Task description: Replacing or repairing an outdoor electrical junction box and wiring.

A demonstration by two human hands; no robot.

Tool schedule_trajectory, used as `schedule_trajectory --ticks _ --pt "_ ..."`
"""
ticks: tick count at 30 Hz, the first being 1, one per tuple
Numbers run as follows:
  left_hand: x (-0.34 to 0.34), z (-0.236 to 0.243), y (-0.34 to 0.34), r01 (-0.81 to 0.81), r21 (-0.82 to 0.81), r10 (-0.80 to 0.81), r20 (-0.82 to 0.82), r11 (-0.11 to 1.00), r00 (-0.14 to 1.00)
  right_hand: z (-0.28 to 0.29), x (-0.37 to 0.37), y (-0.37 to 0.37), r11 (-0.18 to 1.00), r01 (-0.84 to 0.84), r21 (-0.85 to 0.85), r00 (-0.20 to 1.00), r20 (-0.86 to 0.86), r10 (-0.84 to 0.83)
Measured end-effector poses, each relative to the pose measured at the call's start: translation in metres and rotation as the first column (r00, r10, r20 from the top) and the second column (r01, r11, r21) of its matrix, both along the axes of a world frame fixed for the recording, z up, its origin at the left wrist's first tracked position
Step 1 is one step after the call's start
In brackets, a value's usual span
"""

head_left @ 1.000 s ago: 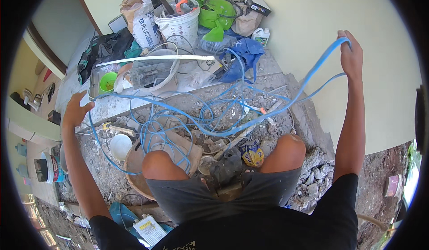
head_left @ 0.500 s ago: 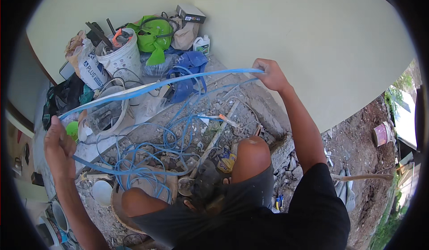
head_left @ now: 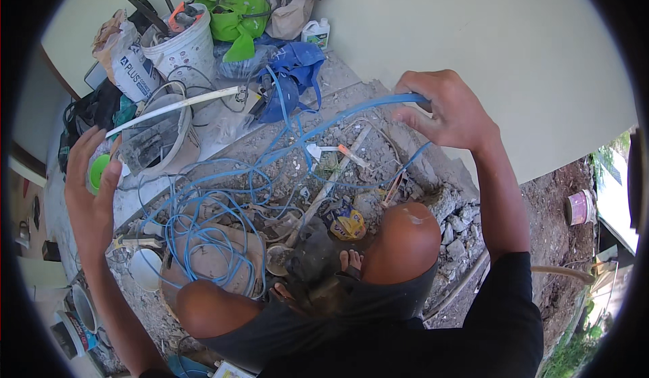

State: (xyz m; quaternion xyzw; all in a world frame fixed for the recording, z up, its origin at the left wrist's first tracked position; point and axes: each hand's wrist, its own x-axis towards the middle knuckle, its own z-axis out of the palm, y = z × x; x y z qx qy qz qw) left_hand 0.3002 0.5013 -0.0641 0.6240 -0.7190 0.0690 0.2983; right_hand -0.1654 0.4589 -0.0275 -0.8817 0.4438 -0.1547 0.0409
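My right hand (head_left: 447, 111) is closed around a long blue cable (head_left: 362, 109) at the right, in front of the pale wall. From there the cable droops left across the rubble. Its tangled loops lie on and around a dusty round tub lid or board (head_left: 253, 243) near my knees. At the left, my left hand (head_left: 92, 192) is raised with its fingers apart, holding nothing. Just past its fingertips a white tube or strip (head_left: 179, 109) lies across a dusty bucket (head_left: 193, 138). A green round object (head_left: 99, 170) shows behind the fingers.
A white bucket of tools (head_left: 182, 50), a cement-like bag (head_left: 132, 67), a green cloth bag (head_left: 238, 16) and a blue fabric item (head_left: 291, 80) crowd the ledge. Broken rubble with a wooden strip (head_left: 331, 182) covers the ground. A pink bucket (head_left: 579, 207) stands far right.
My left hand has let go of the blue cable and opened. The stretch held between my hands has dropped onto the rubble. My right hand has come closer, still gripping cable.
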Motion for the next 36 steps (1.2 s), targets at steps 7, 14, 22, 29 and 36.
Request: schedule_trajectory --ticks 7,14,22,29,36 --pt "-0.161 0.035 -0.025 0.688 0.133 -0.265 -0.858 0.713 0.441 0.032 0.071 -0.028 0.975 -0.195 0.102 0.954 0.251 0.164" --pt "0.068 -0.016 -0.041 0.023 0.028 0.009 -0.804 0.999 0.595 -0.078 -0.163 -0.018 0.868 0.452 0.209 0.803 0.33 -0.497" --pt "0.157 -0.06 -0.023 -0.164 0.336 0.325 -0.509 0.928 0.797 -0.057 -0.252 0.05 0.818 0.556 0.147 0.788 0.22 -0.575" --pt "-0.061 -0.047 -0.064 0.527 0.24 -0.407 -0.41 0.815 0.816 -0.021 -0.029 0.018 0.987 -0.013 0.162 0.999 -0.027 0.018" --pt "-0.234 -0.065 -0.051 0.828 0.242 -0.275 -0.864 0.506 0.421 -0.004 0.048 -0.018 0.975 -0.033 0.219 0.935 -0.338 0.108"
